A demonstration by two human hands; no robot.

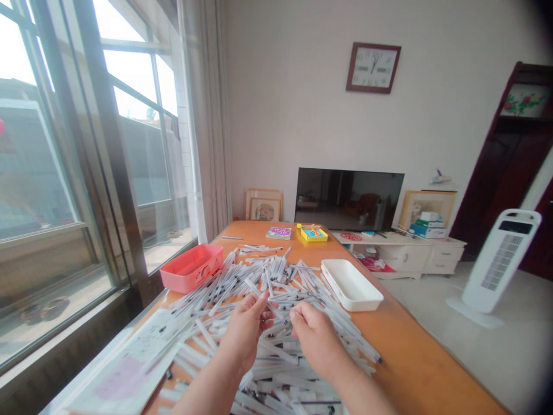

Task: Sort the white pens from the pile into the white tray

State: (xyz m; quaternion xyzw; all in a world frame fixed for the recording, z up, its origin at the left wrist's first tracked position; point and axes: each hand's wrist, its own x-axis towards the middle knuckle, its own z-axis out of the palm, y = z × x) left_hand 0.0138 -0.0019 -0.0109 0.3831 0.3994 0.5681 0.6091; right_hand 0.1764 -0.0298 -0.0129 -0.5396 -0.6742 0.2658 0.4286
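Observation:
My left hand (247, 323) is closed, thumb pressed to its fingers, on a slim whitish pen piece (279, 314) that points toward my other hand. My right hand (314, 334) is closed in a pinch just to the right; what sits between its fingertips is too small to make out. Both hands hover over a broad, loose heap of translucent white pen parts (276, 351), many with dark ends, spread across the wooden table (415, 357). Beneath the wrists, some of the heap is hidden.
A pink-red plastic basket (185, 279) stands left of the heap, a white tray (360, 297) right of it. Papers (129, 363) lie at the left edge. A booklet (278, 233), a yellow box (314, 233) and a pen (232, 237) rest at the far end.

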